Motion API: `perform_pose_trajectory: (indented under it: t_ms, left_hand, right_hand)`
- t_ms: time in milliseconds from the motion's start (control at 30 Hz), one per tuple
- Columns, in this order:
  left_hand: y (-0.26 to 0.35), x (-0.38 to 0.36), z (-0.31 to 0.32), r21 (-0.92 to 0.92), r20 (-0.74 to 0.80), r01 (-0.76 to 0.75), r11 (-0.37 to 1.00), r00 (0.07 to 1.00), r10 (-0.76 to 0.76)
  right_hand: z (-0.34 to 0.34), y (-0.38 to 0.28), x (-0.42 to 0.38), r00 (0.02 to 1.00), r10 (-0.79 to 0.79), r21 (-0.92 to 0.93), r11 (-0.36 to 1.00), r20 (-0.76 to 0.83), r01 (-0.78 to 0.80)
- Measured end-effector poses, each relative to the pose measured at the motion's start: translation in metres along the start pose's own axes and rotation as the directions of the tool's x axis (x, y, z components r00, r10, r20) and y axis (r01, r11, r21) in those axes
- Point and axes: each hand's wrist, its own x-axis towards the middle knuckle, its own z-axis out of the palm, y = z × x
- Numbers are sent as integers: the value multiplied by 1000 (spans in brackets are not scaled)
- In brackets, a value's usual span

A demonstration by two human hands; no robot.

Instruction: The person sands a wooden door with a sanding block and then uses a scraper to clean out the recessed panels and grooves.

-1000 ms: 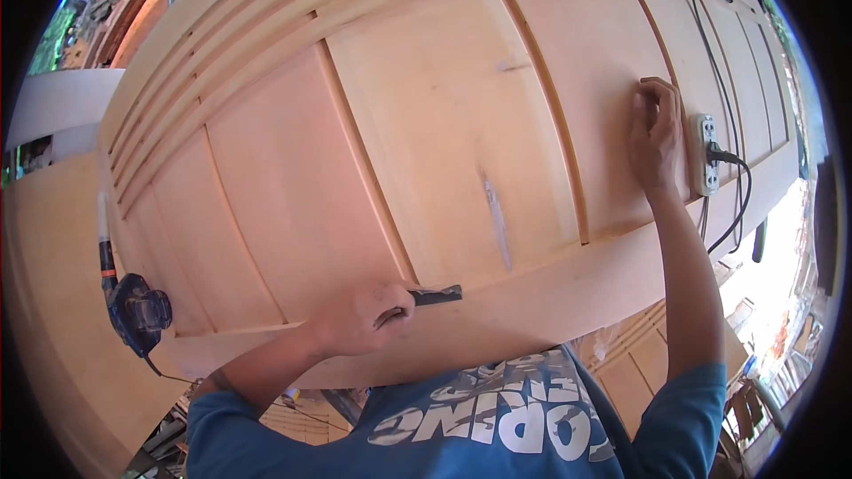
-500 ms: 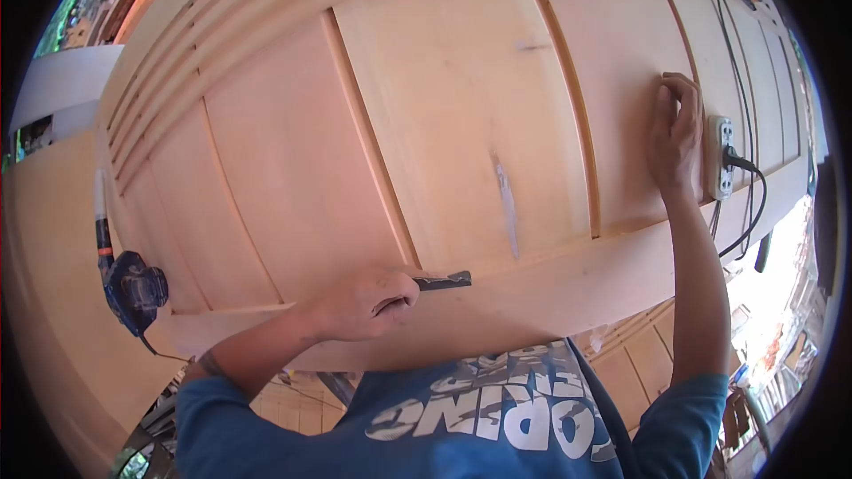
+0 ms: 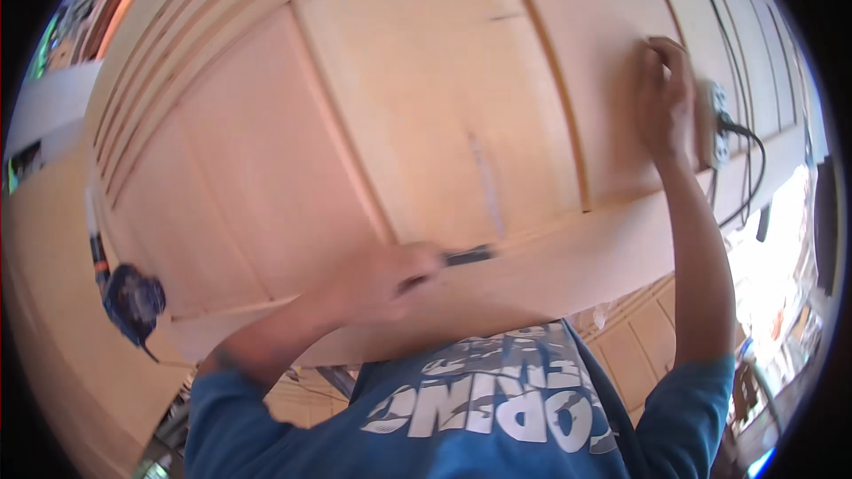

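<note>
My left hand [image 3: 390,284] is closed around a narrow, dark, flat tool [image 3: 468,255] whose exact kind I cannot make out. The hand is blurred, and the tool's tip lies over the lower rail of a pale wooden panelled door [image 3: 426,98]. On the right side of the door my right hand [image 3: 666,102] rests with its fingers curled inward; anything inside them is hidden. A whitish-grey streak [image 3: 486,182] marks the middle panel above the tool.
A white power strip [image 3: 717,124] with a black plug and cable [image 3: 759,168] lies just right of my right hand. At the far left sits a dark blue power tool [image 3: 133,302] with a hose. Slats [image 3: 169,44] run along the upper left.
My left hand has slid the dark tool to the right along the lower rail. The view has shifted a little; my right hand keeps its curled pose beside the power strip.
</note>
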Motion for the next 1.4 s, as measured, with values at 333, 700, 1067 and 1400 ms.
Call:
perform_pose_trajectory:
  t_ms: [333,700,1067,1400]
  left_hand:
    - [41,153,46,-16,-107,-395,919,914,391]
    - [33,39,4,36,-26,-32,999,999,33]
    - [10,-11,-3,92,-121,92,991,989,-81]
    - [44,168,47,-93,-170,-278,956,951,260]
  right_hand:
    - [2,12,-4,1000,7,96,995,-11,-6]
    - [3,6,-2,999,43,108,993,-4,-42]
    - [3,7,-2,999,44,63,997,22,-46]
    - [1,12,-3,999,4,46,999,32,-6]
